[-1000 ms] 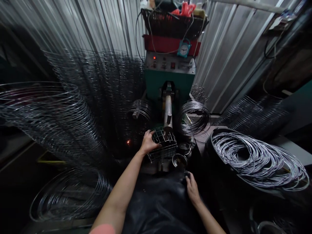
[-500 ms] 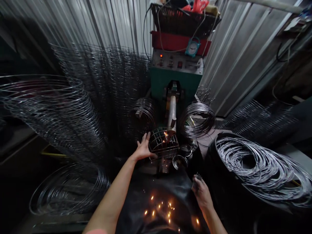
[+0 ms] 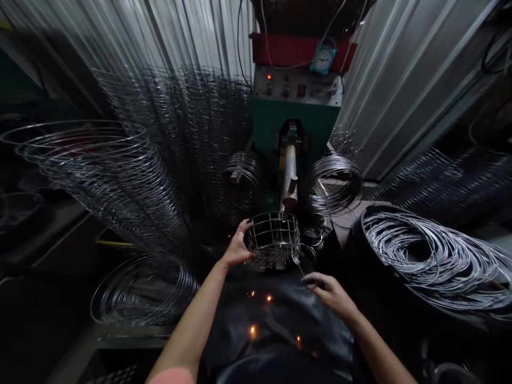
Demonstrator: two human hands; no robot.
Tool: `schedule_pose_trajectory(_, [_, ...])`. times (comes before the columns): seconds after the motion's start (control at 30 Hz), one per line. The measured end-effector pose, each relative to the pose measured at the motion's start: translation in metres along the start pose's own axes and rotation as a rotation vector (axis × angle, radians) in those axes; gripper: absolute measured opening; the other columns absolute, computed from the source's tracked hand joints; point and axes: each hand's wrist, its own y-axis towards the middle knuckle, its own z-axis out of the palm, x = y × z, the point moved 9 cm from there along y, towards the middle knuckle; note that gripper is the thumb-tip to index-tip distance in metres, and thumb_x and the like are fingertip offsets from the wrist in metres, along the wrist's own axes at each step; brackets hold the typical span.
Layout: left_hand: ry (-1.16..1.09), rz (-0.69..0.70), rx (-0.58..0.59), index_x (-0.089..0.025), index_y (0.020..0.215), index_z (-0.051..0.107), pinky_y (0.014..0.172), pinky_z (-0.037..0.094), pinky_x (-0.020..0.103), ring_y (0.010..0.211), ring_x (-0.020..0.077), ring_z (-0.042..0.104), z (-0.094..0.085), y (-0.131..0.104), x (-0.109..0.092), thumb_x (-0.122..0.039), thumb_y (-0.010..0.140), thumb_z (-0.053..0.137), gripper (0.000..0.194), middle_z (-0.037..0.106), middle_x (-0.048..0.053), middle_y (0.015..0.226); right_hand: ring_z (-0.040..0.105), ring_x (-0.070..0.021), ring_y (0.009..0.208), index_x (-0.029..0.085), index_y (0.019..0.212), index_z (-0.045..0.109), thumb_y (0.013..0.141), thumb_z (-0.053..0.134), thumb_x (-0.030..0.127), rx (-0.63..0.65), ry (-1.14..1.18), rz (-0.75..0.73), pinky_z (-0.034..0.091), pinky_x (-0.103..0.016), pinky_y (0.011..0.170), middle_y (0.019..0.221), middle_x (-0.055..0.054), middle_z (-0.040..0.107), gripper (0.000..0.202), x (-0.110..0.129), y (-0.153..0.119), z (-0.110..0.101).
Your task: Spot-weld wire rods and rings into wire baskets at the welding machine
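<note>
A round wire basket (image 3: 274,234) with a grid of thin metal bars sits under the upper electrode of a spot welder (image 3: 289,186). My left hand (image 3: 239,246) grips its left side, thumb low and fingers at the rim. My right hand (image 3: 326,290) is closed in a pinch to the right of the basket and nearer to me. From its fingers a thin shiny wire piece (image 3: 297,262) reaches up to the basket's lower right edge. Glowing sparks (image 3: 253,332) show over the dark apron (image 3: 280,320) below.
Behind stands the green machine body (image 3: 296,120) with a clock (image 3: 323,56). Wire coils (image 3: 335,184) hang beside the electrode arm. Tall stacks of wire rings (image 3: 108,176) rise on the left. A black tub (image 3: 366,240) with bent wires is at right; small metal rings (image 3: 314,233) lie beside the basket.
My right hand has moved up and left to the basket with the wire piece. Fewer sparks show now. The basket stays in my left hand, and the view has shifted slightly.
</note>
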Motion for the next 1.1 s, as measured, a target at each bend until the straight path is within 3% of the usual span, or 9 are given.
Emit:
schedule_pose_trajectory(0.07, [0.107, 0.081, 0.096, -0.018, 0.133, 0.036, 0.112, 0.021, 0.05, 0.137, 0.0336, 0.021, 0.005, -0.01, -0.025, -0.025, 0.048, 0.081, 0.096, 0.027, 0.016, 0.146, 0.063, -0.019, 0.085, 0.016, 0.088, 0.071, 0.077, 0.055, 0.032, 0.16, 0.01, -0.023, 0.047, -0.029, 0.08, 0.088, -0.005, 0.07, 0.025, 0.035, 0.016, 0.014])
schedule_pose_trajectory(0.17, [0.296, 0.128, 0.238, -0.016, 0.132, 0.038, 0.112, 0.014, 0.056, 0.137, 0.0374, 0.019, 0.021, -0.019, -0.056, -0.026, 0.048, 0.08, 0.095, 0.027, 0.019, 0.145, 0.063, -0.0177, 0.079, 0.015, 0.088, 0.071, 0.076, 0.056, 0.022, 0.26, -0.066, 0.022, 0.047, -0.027, 0.073, 0.083, -0.004, 0.071, 0.021, 0.051, 0.042, 0.035])
schedule_pose_trajectory(0.27, [0.42, 0.141, 0.292, -0.015, 0.133, 0.037, 0.111, 0.012, 0.058, 0.137, 0.0387, 0.019, 0.029, -0.017, -0.079, -0.026, 0.047, 0.08, 0.097, 0.026, 0.021, 0.146, 0.063, -0.0187, 0.077, 0.014, 0.085, 0.071, 0.077, 0.054, 0.016, 0.101, -0.34, -0.005, 0.046, -0.027, 0.071, 0.08, -0.006, 0.07, 0.019, 0.05, 0.066, 0.036])
schedule_pose_trajectory(0.37, [0.46, 0.139, 0.297, -0.016, 0.133, 0.036, 0.111, 0.014, 0.057, 0.137, 0.0373, 0.019, 0.028, -0.011, -0.09, -0.028, 0.048, 0.079, 0.096, 0.025, 0.02, 0.147, 0.064, -0.0194, 0.085, 0.017, 0.089, 0.071, 0.082, 0.054, 0.017, -0.046, -0.545, -0.157, 0.046, -0.028, 0.077, 0.088, -0.008, 0.07, 0.019, 0.055, 0.071, 0.033])
schedule_pose_trajectory(0.47, [0.433, 0.106, 0.307, -0.019, 0.134, 0.036, 0.112, 0.015, 0.055, 0.137, 0.0362, 0.02, 0.026, -0.007, -0.087, -0.03, 0.049, 0.078, 0.096, 0.026, 0.016, 0.147, 0.064, -0.0182, 0.088, 0.02, 0.101, 0.068, 0.085, 0.055, 0.022, -0.017, -0.565, -0.302, 0.047, -0.027, 0.078, 0.095, -0.008, 0.069, 0.021, 0.057, 0.063, 0.036])
schedule_pose_trajectory(0.6, [0.378, 0.068, 0.324, -0.02, 0.134, 0.036, 0.112, 0.016, 0.053, 0.137, 0.0348, 0.021, 0.03, -0.003, -0.079, -0.031, 0.051, 0.077, 0.093, 0.028, 0.015, 0.147, 0.064, -0.0187, 0.091, 0.021, 0.114, 0.062, 0.078, 0.064, 0.021, 0.003, -0.572, -0.388, 0.049, -0.029, 0.079, 0.104, -0.008, 0.065, 0.036, 0.053, 0.056, 0.032])
schedule_pose_trajectory(0.8, [0.359, 0.054, 0.343, -0.018, 0.135, 0.036, 0.113, 0.014, 0.052, 0.138, 0.0346, 0.018, 0.033, 0.004, -0.071, -0.031, 0.049, 0.079, 0.097, 0.025, 0.016, 0.148, 0.063, -0.0165, 0.08, 0.02, 0.092, 0.067, 0.078, 0.061, 0.013, -0.044, -0.528, -0.45, 0.049, -0.026, 0.071, 0.088, -0.005, 0.066, 0.017, 0.053, 0.064, 0.029])
schedule_pose_trajectory(1.1, [0.332, 0.054, 0.31, -0.018, 0.135, 0.036, 0.113, 0.016, 0.051, 0.138, 0.034, 0.02, 0.028, 0.031, -0.061, -0.024, 0.049, 0.079, 0.096, 0.026, 0.017, 0.147, 0.061, -0.0148, 0.077, 0.019, 0.087, 0.068, 0.083, 0.058, 0.018, -0.095, -0.583, -0.471, 0.046, -0.023, 0.068, 0.084, -0.005, 0.065, 0.01, 0.063, 0.091, 0.02])
